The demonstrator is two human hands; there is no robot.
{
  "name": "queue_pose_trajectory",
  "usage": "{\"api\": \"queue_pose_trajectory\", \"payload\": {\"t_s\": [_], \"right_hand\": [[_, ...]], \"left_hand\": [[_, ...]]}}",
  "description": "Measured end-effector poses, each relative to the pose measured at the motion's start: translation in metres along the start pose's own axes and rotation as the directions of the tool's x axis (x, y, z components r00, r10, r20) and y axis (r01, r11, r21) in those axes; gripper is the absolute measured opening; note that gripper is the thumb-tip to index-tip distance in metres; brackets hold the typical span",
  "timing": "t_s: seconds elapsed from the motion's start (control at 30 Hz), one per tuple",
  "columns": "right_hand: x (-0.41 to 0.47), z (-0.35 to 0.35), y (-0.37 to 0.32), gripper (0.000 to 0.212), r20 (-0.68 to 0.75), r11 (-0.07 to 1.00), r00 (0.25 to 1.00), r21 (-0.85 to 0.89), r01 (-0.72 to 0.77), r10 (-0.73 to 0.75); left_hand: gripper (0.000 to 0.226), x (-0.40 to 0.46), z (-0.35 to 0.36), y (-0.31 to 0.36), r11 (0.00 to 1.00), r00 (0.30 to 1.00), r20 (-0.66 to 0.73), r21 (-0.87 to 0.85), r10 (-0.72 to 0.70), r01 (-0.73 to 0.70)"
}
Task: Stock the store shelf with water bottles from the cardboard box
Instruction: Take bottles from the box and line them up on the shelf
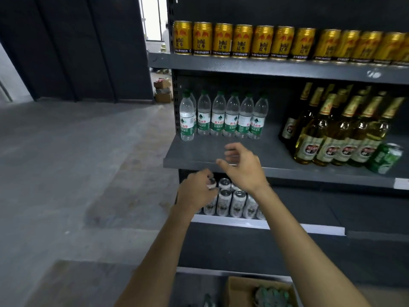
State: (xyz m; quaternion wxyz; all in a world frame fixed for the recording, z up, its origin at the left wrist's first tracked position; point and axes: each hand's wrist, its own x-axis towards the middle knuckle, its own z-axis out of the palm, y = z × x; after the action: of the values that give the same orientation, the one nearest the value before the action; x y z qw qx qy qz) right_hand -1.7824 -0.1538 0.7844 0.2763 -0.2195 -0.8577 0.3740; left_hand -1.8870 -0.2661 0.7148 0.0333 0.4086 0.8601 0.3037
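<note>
both forearms reach up from above the cardboard box, left hand loosely curled, right hand spread empty just below the water bottles.

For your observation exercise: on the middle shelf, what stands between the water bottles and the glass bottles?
Nothing: the head view shows bare shelf between the water bottles and glass bottles.

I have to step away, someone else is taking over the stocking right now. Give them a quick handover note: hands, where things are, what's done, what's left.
Left hand: fingers loosely curled, holding nothing, in front of the white cans on the lower shelf.
Right hand: open, empty, at the front edge of the middle shelf.
Done: a row of water bottles stands upright at the left of that shelf, bare space in front.
Left: the cardboard box below still holds green-capped bottles; move them up.
</note>
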Motion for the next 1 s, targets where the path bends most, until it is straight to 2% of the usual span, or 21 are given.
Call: {"api": "queue_pose_trajectory", "payload": {"t_s": [0.27,0.43,0.57,0.7,0.83,1.0], "right_hand": [[-0.070,-0.037,0.010,0.039,0.092,0.994,0.993,-0.090,-0.063,0.071],[-0.098,-0.065,0.043,0.038,0.019,0.995,0.997,-0.064,-0.080,0.081],[-0.111,-0.099,0.090,0.034,-0.014,0.995,0.997,-0.055,-0.083,0.082],[-0.124,-0.137,0.149,0.033,0.010,0.993,0.994,-0.037,-0.112,0.113],[-0.133,-0.160,0.211,0.029,0.041,0.990,0.989,-0.011,-0.140,0.141],[-0.145,-0.162,0.285,0.034,0.096,0.960,0.957,0.039,-0.278,0.273]], "left_hand": [[0.023,-0.057,0.015,0.038,0.975,0.994,0.098,-0.215,-0.042,0.062],[0.014,-0.069,0.043,0.080,0.991,0.989,0.148,-0.136,0.021,-0.001],[0.017,-0.072,0.085,0.111,0.994,0.986,0.161,-0.108,0.050,-0.033],[0.027,-0.072,0.141,0.146,0.993,0.974,0.221,-0.103,-0.041,0.065],[0.019,-0.071,0.200,0.180,0.983,0.948,0.296,-0.107,-0.115,0.152],[0.023,-0.083,0.268,0.192,0.960,0.921,0.323,-0.100,-0.217,0.261]]}}
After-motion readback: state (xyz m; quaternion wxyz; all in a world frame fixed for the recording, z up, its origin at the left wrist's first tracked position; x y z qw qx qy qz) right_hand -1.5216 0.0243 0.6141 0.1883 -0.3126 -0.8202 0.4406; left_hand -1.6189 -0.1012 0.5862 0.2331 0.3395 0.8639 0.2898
